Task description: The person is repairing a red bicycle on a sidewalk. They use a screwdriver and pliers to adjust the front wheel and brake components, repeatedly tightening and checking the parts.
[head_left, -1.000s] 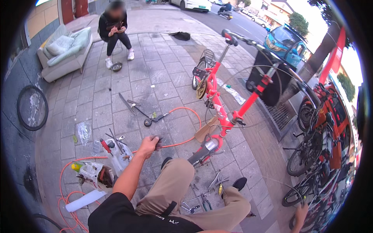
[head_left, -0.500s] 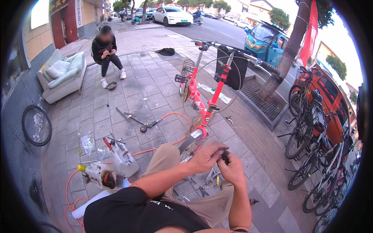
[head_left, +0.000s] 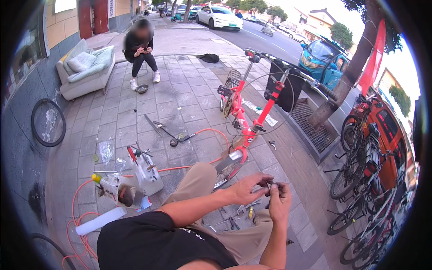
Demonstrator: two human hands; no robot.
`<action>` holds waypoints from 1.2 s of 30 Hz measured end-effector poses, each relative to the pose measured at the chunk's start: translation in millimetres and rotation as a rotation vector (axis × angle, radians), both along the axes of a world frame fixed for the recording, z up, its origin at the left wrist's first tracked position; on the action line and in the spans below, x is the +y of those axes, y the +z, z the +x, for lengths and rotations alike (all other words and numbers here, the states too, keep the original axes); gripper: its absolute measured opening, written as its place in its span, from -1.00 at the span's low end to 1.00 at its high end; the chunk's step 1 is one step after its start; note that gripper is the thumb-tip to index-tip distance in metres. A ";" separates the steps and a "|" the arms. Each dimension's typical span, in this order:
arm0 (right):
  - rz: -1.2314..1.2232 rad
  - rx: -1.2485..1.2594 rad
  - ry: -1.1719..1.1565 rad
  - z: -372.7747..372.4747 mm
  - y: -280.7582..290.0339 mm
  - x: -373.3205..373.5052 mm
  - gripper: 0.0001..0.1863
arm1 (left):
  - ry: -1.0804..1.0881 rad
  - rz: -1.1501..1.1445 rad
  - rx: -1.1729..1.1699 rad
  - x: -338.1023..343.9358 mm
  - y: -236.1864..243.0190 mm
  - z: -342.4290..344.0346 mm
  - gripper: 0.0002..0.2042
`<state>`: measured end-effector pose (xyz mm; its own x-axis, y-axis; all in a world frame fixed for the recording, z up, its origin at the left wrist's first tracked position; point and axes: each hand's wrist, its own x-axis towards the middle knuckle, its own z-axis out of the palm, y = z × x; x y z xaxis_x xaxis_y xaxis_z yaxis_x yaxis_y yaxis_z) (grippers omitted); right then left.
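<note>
Both my hands meet above my right knee, just in front of the red bicycle (head_left: 248,137). A small dark part (head_left: 270,182) sits between the fingertips, too small and too covered to name. My right hand (head_left: 281,200) pinches it between thumb and fingers. My left hand (head_left: 245,189) reaches in from the left, fingers curved and their tips at the same part; whether they grip it is hard to see. Below the hands, a yellow-handled screwdriver (head_left: 250,212) and several metal tools lie on the paving between my legs.
To my left stand a white cut-open container (head_left: 149,180) of tools and an orange hose (head_left: 173,168). A pump-like tool (head_left: 174,142) lies ahead. Against the wall leans a tyre (head_left: 48,122). A seated person (head_left: 139,47) is beyond, near a sofa (head_left: 85,69). Parked bicycles (head_left: 360,157) line the right.
My view has swung a little left, so the surroundings sit farther right. My hands have drawn slightly apart, and the left fingers have loosened from their closer grip around the small part.
</note>
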<state>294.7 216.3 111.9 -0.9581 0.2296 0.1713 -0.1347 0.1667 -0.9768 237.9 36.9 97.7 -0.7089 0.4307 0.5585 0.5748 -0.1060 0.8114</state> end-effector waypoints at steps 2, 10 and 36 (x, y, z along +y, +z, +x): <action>0.068 0.007 -0.037 -6.1 4.4 -0.6 -0.77 | -0.049 0.019 0.008 -6.5 7.1 3.4 -0.65; 0.690 -0.056 -0.290 9.8 29.6 13.9 -0.78 | 0.163 -0.018 0.246 -19.0 -18.2 -22.9 -0.73; 0.062 0.127 -0.106 2.0 31.4 -0.8 -0.87 | -0.031 -0.208 -0.300 -28.1 -14.6 5.6 -0.58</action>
<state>296.7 215.4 143.3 -0.8990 0.3134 0.3060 -0.2344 0.2458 -0.9405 243.6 8.9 83.1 -0.8127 0.5371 0.2258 0.3069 0.0652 0.9495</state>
